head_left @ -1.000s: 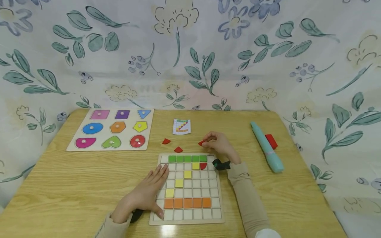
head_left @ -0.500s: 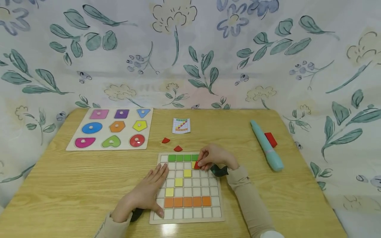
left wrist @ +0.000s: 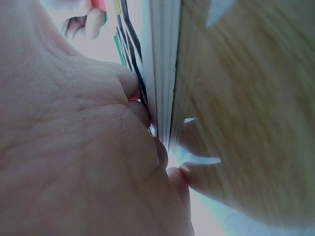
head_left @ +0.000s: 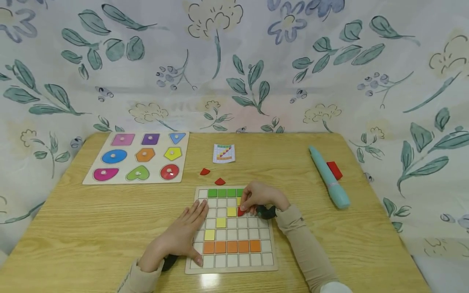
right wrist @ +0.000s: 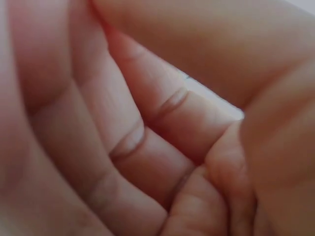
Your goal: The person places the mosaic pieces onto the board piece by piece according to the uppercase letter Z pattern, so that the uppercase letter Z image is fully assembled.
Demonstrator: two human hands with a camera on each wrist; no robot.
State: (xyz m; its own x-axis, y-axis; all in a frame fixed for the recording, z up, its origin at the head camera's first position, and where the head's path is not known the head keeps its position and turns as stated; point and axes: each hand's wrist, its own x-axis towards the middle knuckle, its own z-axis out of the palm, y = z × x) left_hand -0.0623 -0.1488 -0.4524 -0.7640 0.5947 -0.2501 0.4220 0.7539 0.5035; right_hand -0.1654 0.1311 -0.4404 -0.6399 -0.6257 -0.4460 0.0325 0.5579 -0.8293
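Note:
A wooden grid board (head_left: 231, 260) lies on the table with a row of green squares (head_left: 222, 193), a row of orange squares (head_left: 232, 247) and a diagonal of yellow squares (head_left: 221, 223). My right hand (head_left: 261, 195) pinches a red quarter-circle piece (head_left: 240, 212) over the cell right of a yellow square, in the third row. The fingers hide the upper right cells. My left hand (head_left: 179, 236) lies spread with straight fingers on the board's left edge. In the left wrist view the left palm (left wrist: 74, 137) is against the board's edge (left wrist: 162, 64).
Two more red quarter-circle pieces, one (head_left: 220, 181) nearer the board and one (head_left: 205, 171) farther left, lie beyond it. A small pattern card (head_left: 224, 153) is behind them. A knobbed shape puzzle (head_left: 122, 156) stands back left. At right are a teal tapered object (head_left: 329, 179) and a red block (head_left: 335, 170).
My right hand has brought the red quarter-circle piece from the table behind the board down to the third row. The left hand has stayed in place.

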